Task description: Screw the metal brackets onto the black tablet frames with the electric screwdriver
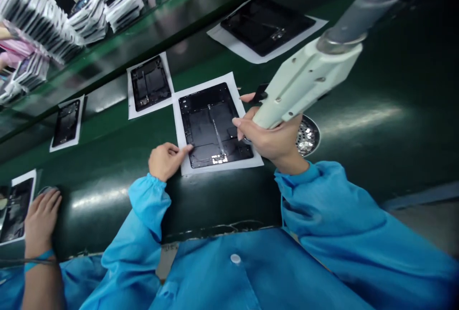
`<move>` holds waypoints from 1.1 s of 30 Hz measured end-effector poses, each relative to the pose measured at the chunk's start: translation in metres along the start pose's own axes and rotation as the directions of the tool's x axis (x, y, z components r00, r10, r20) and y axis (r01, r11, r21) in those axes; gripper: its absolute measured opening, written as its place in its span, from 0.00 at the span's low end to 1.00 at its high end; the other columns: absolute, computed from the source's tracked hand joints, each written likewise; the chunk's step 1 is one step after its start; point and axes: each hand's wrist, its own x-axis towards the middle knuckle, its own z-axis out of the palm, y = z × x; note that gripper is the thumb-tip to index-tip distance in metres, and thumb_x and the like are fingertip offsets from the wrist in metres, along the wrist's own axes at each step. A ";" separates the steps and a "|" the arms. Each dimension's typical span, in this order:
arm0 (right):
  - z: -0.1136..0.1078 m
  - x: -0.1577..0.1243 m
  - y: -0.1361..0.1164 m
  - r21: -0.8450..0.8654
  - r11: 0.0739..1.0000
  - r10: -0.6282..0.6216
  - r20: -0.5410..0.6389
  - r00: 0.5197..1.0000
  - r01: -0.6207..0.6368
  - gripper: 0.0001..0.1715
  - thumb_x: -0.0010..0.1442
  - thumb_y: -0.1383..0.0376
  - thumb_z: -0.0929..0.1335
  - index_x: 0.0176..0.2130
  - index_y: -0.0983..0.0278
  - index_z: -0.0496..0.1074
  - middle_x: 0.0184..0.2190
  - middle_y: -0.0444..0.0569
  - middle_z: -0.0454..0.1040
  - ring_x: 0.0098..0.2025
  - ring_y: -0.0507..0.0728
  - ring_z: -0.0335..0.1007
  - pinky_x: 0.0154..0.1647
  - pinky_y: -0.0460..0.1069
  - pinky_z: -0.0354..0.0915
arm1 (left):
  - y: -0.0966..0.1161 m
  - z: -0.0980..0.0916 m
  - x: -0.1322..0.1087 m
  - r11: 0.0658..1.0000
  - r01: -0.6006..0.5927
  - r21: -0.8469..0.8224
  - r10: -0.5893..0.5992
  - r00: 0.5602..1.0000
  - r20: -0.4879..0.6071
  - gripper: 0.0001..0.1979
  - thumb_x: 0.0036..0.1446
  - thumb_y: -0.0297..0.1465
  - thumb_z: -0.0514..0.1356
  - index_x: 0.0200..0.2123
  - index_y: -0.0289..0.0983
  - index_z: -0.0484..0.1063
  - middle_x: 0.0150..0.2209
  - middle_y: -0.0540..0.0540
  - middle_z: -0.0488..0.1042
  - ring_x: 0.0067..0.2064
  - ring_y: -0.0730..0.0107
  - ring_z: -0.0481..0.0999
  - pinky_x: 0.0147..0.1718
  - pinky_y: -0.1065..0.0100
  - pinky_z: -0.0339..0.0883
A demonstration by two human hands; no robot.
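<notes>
A black tablet housing (pixel 215 131) with internal parts showing lies on a white paper sheet (pixel 186 169) in front of me. My left hand (pixel 165 161) is at its left edge, fingers curled and the thumb pressing on the rim. With fingers wrapped round it, my right hand (pixel 274 140) holds a pale green handheld tool (pixel 297 83) on a grey hose (pixel 375 6). The tool's lower end is by the housing's right side; its tip is hidden by my fingers. A small black piece (pixel 261 92) shows beside the right fingertips.
Round metal dish (pixel 309 135) with small shiny pieces stands right of my wrist. More tablet housings on paper lie behind (pixel 268 26) and leftward (pixel 150 83). A co-worker's hand (pixel 43 217) is at far left. Stacked paper-wrapped parts (pixel 39 16) fill the raised shelf.
</notes>
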 end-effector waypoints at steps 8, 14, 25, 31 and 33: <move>-0.002 -0.004 -0.011 -0.036 0.999 -0.024 0.023 0.999 0.025 0.14 0.50 0.70 0.73 0.19 0.60 0.66 0.16 0.41 0.67 0.28 0.56 0.73 0.40 0.53 0.75 | -0.003 0.012 0.003 0.924 0.017 -0.381 0.001 0.999 0.049 0.14 0.50 0.38 0.59 0.20 0.36 0.65 0.30 0.47 0.76 0.26 0.74 0.72 0.24 0.73 0.61; -0.005 -0.005 -0.016 -0.085 0.994 -0.063 0.068 0.996 0.069 0.16 0.52 0.65 0.72 0.19 0.60 0.64 0.17 0.43 0.68 0.27 0.56 0.72 0.28 0.49 0.72 | -0.003 0.001 0.021 0.978 0.101 -0.185 -0.099 0.995 0.021 0.19 0.45 0.48 0.65 0.25 0.36 0.72 0.18 0.52 0.67 0.20 0.76 0.64 0.20 0.73 0.53; -0.002 -0.004 -0.033 0.038 0.999 -0.022 0.126 0.992 0.018 0.06 0.51 0.67 0.69 0.28 0.61 0.66 0.16 0.39 0.65 0.17 0.50 0.62 0.18 0.46 0.61 | 0.002 -0.007 0.058 0.931 -0.061 -0.359 -0.019 0.976 -0.216 0.15 0.50 0.38 0.58 0.19 0.38 0.58 0.16 0.54 0.61 0.21 0.76 0.63 0.22 0.73 0.58; 0.001 -0.002 -0.036 0.099 0.995 -0.004 0.217 0.976 -0.018 0.05 0.51 0.68 0.67 0.30 0.58 0.65 0.24 0.42 0.73 0.24 0.56 0.72 0.23 0.48 0.66 | 0.041 -0.036 0.134 0.945 -0.187 -0.267 0.084 0.932 -0.354 0.10 0.49 0.35 0.64 0.33 0.36 0.69 0.26 0.47 0.74 0.34 0.66 0.75 0.33 0.67 0.69; 0.002 -0.002 -0.036 0.081 0.996 0.028 0.222 0.975 -0.047 0.06 0.52 0.67 0.66 0.34 0.58 0.68 0.28 0.43 0.76 0.29 0.57 0.75 0.28 0.49 0.69 | 0.050 -0.043 0.155 0.954 -0.219 -0.207 0.135 0.925 -0.354 0.13 0.50 0.37 0.64 0.37 0.37 0.72 0.28 0.46 0.75 0.36 0.64 0.77 0.36 0.64 0.70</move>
